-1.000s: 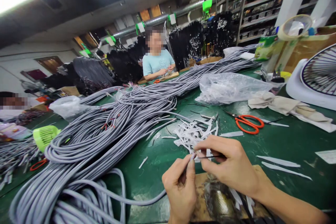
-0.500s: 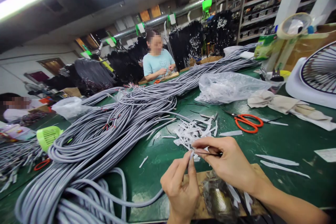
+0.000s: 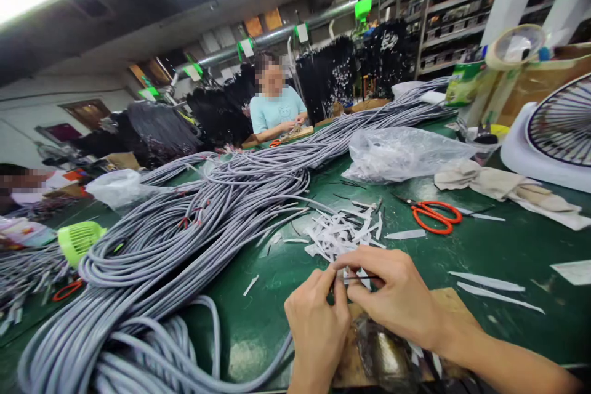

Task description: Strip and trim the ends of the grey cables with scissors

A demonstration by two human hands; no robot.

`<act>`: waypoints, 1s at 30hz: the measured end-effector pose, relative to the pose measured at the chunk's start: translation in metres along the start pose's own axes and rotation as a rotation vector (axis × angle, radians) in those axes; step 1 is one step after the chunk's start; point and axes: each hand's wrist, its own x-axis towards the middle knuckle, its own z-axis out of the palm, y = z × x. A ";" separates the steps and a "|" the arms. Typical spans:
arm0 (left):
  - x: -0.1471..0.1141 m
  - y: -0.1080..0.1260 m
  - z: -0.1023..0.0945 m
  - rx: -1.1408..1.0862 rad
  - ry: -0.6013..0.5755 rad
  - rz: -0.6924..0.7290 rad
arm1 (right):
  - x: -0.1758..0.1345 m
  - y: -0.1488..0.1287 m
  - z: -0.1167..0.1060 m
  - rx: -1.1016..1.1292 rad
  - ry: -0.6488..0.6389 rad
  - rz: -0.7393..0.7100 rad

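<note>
My left hand [image 3: 318,317] is closed in a pinch around the end of a grey cable [image 3: 272,372], which runs up from the big coil on the left. Right against it, my right hand [image 3: 397,292] is closed too, its fingertips meeting those of the left. A thin black strand [image 3: 357,277] shows between the right fingers; whether it is a wire or a tool is unclear. The cable tip is mostly hidden by the fingers. Just beyond the hands lies a heap of white strips [image 3: 339,231]. Beneath them is a wooden board [image 3: 450,301] bearing a brownish, plastic-wrapped object [image 3: 388,348].
Bundled grey cables [image 3: 184,240] stretch across the green table [image 3: 258,314]. Orange-handled scissors [image 3: 436,217], a clear plastic bag [image 3: 406,151], a cloth [image 3: 503,188] and a white fan [image 3: 549,141] lie to the right. A co-worker [image 3: 277,108] sits opposite; another person is at far left.
My right fingers have moved slightly left and curled over the left fingertips, covering the cable tip that showed before. The view has shifted a little.
</note>
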 end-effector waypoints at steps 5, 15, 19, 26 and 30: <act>0.000 -0.006 -0.003 -0.302 -0.015 -0.090 | 0.002 0.000 -0.008 -0.002 -0.012 -0.021; -0.001 -0.013 -0.004 -0.635 -0.220 -0.222 | 0.000 0.007 -0.009 -0.128 -0.271 0.019; -0.002 -0.018 -0.006 -0.782 -0.311 -0.325 | 0.003 0.006 -0.009 -0.112 -0.286 0.073; -0.012 -0.029 -0.009 -0.801 -0.208 -0.168 | 0.009 -0.003 -0.012 0.096 -0.379 0.246; -0.011 -0.029 -0.008 -0.834 -0.155 -0.156 | 0.004 -0.002 -0.004 0.037 -0.292 0.111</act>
